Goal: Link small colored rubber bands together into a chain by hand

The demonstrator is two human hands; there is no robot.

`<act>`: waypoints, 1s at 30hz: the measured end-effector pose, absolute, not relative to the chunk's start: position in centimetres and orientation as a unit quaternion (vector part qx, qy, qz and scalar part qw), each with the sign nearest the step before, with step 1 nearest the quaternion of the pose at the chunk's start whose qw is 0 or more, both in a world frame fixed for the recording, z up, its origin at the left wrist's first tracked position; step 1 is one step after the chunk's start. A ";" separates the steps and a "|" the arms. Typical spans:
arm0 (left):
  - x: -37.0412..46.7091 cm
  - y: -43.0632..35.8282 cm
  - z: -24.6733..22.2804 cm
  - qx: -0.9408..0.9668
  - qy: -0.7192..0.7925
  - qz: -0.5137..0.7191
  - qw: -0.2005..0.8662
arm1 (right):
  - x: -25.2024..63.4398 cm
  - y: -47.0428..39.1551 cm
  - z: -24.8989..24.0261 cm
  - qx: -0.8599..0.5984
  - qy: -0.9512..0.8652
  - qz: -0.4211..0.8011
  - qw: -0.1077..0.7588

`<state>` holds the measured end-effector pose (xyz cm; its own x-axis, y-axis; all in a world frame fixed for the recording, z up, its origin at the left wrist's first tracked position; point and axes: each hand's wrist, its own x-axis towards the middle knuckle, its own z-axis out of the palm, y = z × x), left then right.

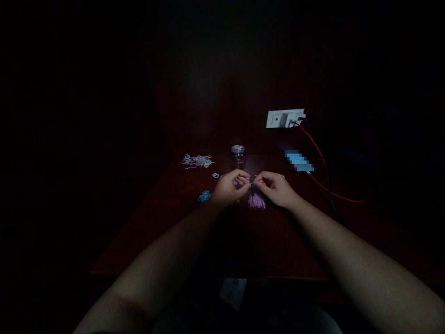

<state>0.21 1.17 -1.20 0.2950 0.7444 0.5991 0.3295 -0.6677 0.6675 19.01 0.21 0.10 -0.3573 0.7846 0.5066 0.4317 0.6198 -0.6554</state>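
Note:
My left hand [229, 188] and my right hand [276, 189] meet above the table, fingertips almost touching. Both are closed in a pinch on a thin, pale rubber band [252, 183] that spans the small gap between them; its full shape is too small to make out. Just below my right fingers lies a pile of pink-purple rubber bands [257, 201]. A pile of blue rubber bands [204, 196] is beside my left wrist, partly covered by it. Beyond my left hand are a few loose light-blue bands [215, 175].
A mixed-colour heap of bands [199, 161] lies at the back left of the dark red table [146, 227]. A clear lidded jar [238, 156] stands behind my hands. At right, a red cable [314, 139] runs from a wall socket [276, 119] toward a pixelated flat object [299, 160].

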 end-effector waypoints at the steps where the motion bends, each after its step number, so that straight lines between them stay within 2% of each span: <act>1: 0.2 1.2 -1.2 0.775 0.347 0.482 0.215 | 19.1 0.3 0.1 -0.383 -0.796 0.209 0.420; 14: 0.4 0.8 -1.2 0.779 0.331 0.486 0.219 | 19.0 0.1 0.2 -0.393 -0.797 0.203 0.412; 30: 0.4 0.8 -1.1 0.784 0.328 0.479 0.219 | 18.9 0.4 -0.3 -0.367 -0.769 0.281 0.442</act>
